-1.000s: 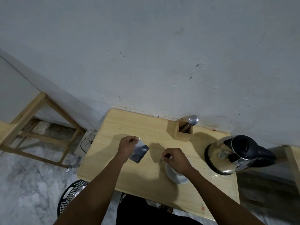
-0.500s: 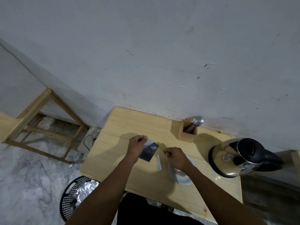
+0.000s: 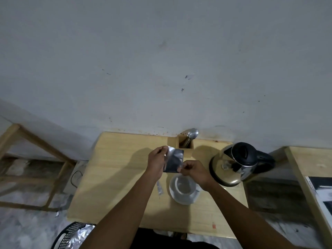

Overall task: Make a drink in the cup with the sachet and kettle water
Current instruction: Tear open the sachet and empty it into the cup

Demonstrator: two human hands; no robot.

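A silvery foil sachet (image 3: pixel 173 160) is held up over the wooden table (image 3: pixel 115 177). My left hand (image 3: pixel 157 161) pinches its top left corner. My right hand (image 3: pixel 193 170) pinches its lower right corner. Just below the sachet, a white cup (image 3: pixel 183 186) stands on a white saucer (image 3: pixel 185 199); the cup looks empty. A steel kettle (image 3: pixel 239 165) with a black lid and handle stands to the right of the cup. A thin torn foil strip (image 3: pixel 159 187) lies on the table left of the saucer.
A small wooden holder (image 3: pixel 186 145) with a metal spoon (image 3: pixel 192 133) sits at the table's back edge against the wall. A black basket (image 3: pixel 71 234) with foil inside stands on the floor at lower left. Wooden frames flank the table.
My right hand rose from the cup and took the sachet's lower corner. The torn strip now lies on the table. The view shifted, so the cup shows fully.
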